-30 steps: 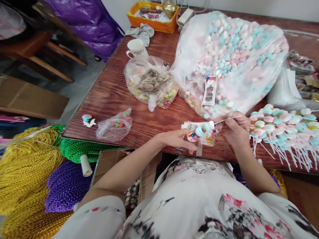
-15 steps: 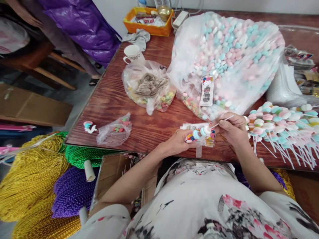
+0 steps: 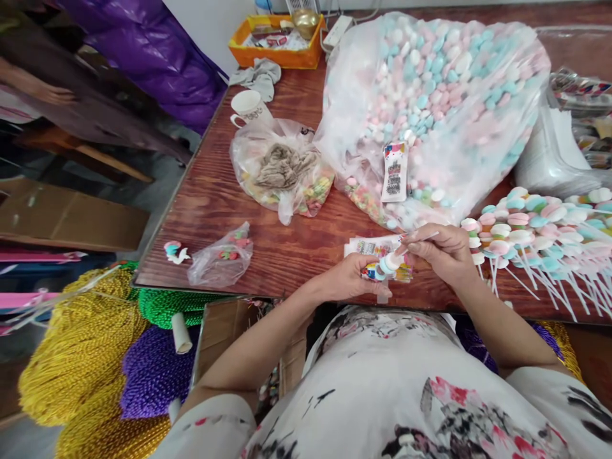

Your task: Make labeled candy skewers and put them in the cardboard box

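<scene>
My left hand [image 3: 351, 278] is closed around the end of a small colourful printed wrapper [image 3: 370, 271], its thumb stretched along the near side. Blue and white candies on a stick [image 3: 385, 265] lie at the wrapper, partly hidden by the fingers; how far inside they sit I cannot tell. With thumb and fingertips my right hand [image 3: 440, 252] pinches the white stick of this candy skewer. Beneath both hands, a pile of flat printed wrappers [image 3: 361, 246] rests on the table. Right of my right hand lies a heap of finished-looking candy skewers [image 3: 521, 229] with white sticks.
A big clear bag of pastel candies [image 3: 430, 95] fills the back, a printed packet [image 3: 394, 172] on it. Left are a bag with brown cloth [image 3: 282, 167], a mug [image 3: 249, 107] and a small bag [image 3: 222, 258]. Bead strands [image 3: 81, 344] lie below; another person stands far left.
The candy skewer has shifted slightly down and left toward my left hand, whose thumb now stretches out. The view has turned a little. The person at far left has moved.
</scene>
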Demonstrator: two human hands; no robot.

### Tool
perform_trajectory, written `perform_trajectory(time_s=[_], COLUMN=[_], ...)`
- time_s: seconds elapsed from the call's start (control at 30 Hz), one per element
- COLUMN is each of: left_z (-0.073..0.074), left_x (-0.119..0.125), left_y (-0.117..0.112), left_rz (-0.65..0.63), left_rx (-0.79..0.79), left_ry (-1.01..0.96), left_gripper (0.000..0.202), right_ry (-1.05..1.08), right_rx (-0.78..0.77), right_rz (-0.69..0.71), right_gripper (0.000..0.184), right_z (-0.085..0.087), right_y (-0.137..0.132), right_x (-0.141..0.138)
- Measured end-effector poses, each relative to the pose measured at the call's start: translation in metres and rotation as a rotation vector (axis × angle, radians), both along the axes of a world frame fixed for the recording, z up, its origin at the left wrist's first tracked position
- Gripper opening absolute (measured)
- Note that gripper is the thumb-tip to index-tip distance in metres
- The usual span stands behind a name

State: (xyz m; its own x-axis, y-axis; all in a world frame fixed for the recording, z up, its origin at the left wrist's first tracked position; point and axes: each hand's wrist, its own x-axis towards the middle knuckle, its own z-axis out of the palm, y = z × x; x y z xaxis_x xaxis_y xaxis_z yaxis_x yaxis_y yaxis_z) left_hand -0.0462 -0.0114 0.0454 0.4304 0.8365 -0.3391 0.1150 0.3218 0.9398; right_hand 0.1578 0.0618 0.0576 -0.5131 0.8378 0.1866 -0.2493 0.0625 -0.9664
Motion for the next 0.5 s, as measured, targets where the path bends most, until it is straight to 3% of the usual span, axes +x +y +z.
perform_trajectory(time_s=[0.13, 0.23, 0.37, 0.43, 0.5], left_z=[-0.007, -0.01, -0.006, -0.001, 0.004], left_x=[0.002, -0.004, -0.007, -0.005, -0.001], left_y=[0.006, 0.011, 0.012, 0.011, 0.009], left_rz=[0.121, 0.175, 0.14, 0.114, 0.064], left_rx=[0.245, 0.31, 0.232, 0.114, -0.057], left_ry=[0.244, 0.353, 0.277, 0.176, 0.05], left_gripper=[0.035, 0.036, 0.04, 0.035, 0.034], right_ry=[0.037, 0.06, 0.088, 0.097, 0.079], right_rx=[-0.119, -0.211, -0.274, -0.28, -0.246], right_rz=[-0.12, -0.173, -0.326, -0.403, -0.382], right_gripper=[0.012, 0.018, 0.022, 0.023, 0.022], right_z=[-0.009, -0.016, -0.021, -0.021, -0.019], right_y=[0.003, 0.004, 0.001, -0.003, -0.005], right_x=[-0.016, -0.024, -0.029, -0.029, -0.029])
